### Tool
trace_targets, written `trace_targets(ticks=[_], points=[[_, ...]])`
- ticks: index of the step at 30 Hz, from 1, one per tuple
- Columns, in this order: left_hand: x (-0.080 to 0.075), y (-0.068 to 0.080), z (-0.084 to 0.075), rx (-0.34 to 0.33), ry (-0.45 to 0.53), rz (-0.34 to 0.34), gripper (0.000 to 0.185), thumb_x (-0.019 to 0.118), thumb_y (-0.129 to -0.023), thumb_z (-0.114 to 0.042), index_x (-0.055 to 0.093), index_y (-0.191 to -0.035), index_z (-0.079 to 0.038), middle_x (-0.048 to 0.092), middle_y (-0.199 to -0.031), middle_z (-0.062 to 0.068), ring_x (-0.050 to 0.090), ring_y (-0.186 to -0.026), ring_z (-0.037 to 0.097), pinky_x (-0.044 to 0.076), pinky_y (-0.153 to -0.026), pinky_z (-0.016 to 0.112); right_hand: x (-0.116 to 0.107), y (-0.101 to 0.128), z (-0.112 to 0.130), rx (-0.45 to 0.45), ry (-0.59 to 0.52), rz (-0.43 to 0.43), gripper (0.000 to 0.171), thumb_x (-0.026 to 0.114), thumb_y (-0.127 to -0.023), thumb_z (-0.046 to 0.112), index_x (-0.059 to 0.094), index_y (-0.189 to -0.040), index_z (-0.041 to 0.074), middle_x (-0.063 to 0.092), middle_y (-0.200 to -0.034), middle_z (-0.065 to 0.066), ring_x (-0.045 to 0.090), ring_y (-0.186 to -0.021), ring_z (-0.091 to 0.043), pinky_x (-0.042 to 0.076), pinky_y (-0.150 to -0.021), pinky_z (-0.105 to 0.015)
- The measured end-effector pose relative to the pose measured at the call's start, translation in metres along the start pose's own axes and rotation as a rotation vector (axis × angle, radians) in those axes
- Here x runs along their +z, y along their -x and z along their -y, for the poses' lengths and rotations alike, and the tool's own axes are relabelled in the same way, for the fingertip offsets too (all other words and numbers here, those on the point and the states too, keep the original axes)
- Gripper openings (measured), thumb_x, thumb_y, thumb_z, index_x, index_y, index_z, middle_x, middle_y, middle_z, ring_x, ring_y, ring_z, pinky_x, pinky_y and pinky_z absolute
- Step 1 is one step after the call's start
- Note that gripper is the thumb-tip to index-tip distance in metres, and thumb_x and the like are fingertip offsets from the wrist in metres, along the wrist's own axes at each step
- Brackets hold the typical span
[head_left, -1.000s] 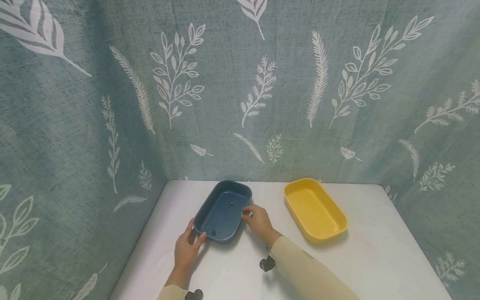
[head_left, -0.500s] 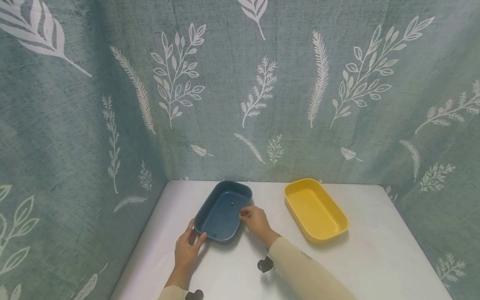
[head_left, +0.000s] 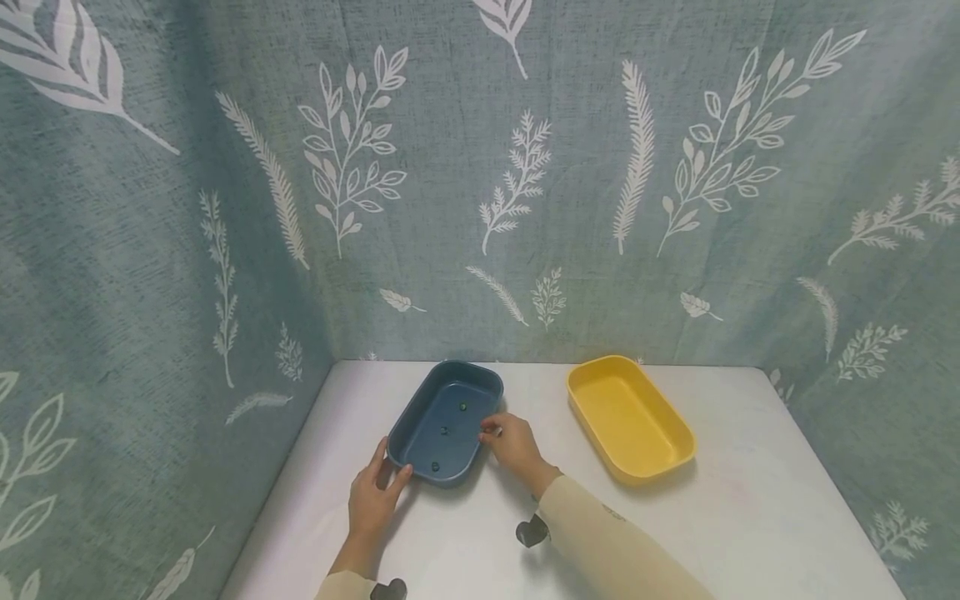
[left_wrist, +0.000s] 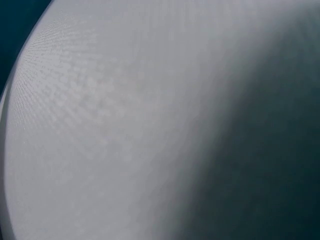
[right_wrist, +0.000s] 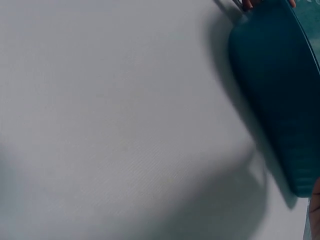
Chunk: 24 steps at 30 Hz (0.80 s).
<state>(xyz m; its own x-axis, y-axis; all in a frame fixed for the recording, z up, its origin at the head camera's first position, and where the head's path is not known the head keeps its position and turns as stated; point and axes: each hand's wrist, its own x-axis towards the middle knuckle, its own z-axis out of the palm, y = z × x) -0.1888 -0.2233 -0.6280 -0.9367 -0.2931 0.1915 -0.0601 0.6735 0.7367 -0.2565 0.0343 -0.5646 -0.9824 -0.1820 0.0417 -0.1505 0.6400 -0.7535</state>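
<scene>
While the left hand (head_left: 372, 498) steadies the near corner of the blue tray (head_left: 420, 407), thumb hooked over the rim and fingers against its outer wall, the right hand (head_left: 512, 444) sits at the tray's right rim with its fingers curled together; whether they pinch anything is too small to tell. Three small dark beads (head_left: 444, 431) lie apart on the tray floor, just left of those fingertips. Working well here seems to mean keeping the tray pinned flat on the white worktop (head_left: 750, 500) and reaching low over the rim. The yellow tray (head_left: 678, 433) stands well apart to the right.
</scene>
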Motion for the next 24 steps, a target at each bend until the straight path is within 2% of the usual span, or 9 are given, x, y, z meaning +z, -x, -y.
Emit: trace_targets(ticks=[5,9,14,18,24], points=[[0.001,0.000,0.001,0.019,-0.012,-0.009,0.073,0.062,-0.078,-0.054,0.033,-0.140,-0.031,0.044,-0.139,0.005,0.045,-0.122,0.034,0.032,-0.101,0.055,-0.003,0.005,-0.016,-0.036,0.006,-0.017,0.021,0.066,-0.082,0.027,0.065,-0.100,0.018,0.063,-0.091,0.008,0.052,-0.070,-0.004,0.045,-0.059,-0.019],[0.000,-0.001,0.000,0.004,-0.016,0.006,0.073,0.062,-0.078,-0.055,0.030,-0.140,-0.035,0.044,-0.139,0.006,0.044,-0.122,0.035,0.031,-0.100,0.058,-0.010,0.012,-0.033,-0.043,0.016,-0.044,0.019,0.066,-0.082,0.025,0.066,-0.099,0.016,0.064,-0.090,0.007,0.053,-0.070,-0.004,0.045,-0.063,-0.021],[-0.001,-0.001,0.000,-0.009,-0.004,0.036,0.072,0.060,-0.078,-0.056,0.025,-0.140,-0.041,0.043,-0.140,0.006,0.042,-0.122,0.036,0.030,-0.099,0.059,-0.023,0.023,-0.055,0.026,-0.010,-0.060,0.017,0.063,-0.085,0.027,0.065,-0.098,0.017,0.064,-0.092,0.007,0.053,-0.072,-0.006,0.046,-0.067,-0.025],[-0.001,0.000,0.000,0.000,0.014,0.042,0.072,0.059,-0.078,-0.057,0.026,-0.140,-0.040,0.043,-0.140,0.006,0.042,-0.122,0.036,0.031,-0.098,0.059,-0.031,0.033,-0.071,0.103,-0.007,-0.074,0.017,0.062,-0.085,0.029,0.065,-0.098,0.019,0.064,-0.094,0.007,0.053,-0.075,-0.006,0.047,-0.069,-0.025],[-0.001,0.000,0.001,0.001,0.000,0.035,0.072,0.059,-0.078,-0.058,0.026,-0.140,-0.040,0.044,-0.139,0.007,0.043,-0.121,0.036,0.031,-0.097,0.060,-0.039,0.045,-0.089,0.146,-0.013,-0.104,0.013,0.060,-0.087,0.028,0.065,-0.097,0.021,0.064,-0.094,0.008,0.055,-0.078,-0.006,0.048,-0.072,-0.026]])
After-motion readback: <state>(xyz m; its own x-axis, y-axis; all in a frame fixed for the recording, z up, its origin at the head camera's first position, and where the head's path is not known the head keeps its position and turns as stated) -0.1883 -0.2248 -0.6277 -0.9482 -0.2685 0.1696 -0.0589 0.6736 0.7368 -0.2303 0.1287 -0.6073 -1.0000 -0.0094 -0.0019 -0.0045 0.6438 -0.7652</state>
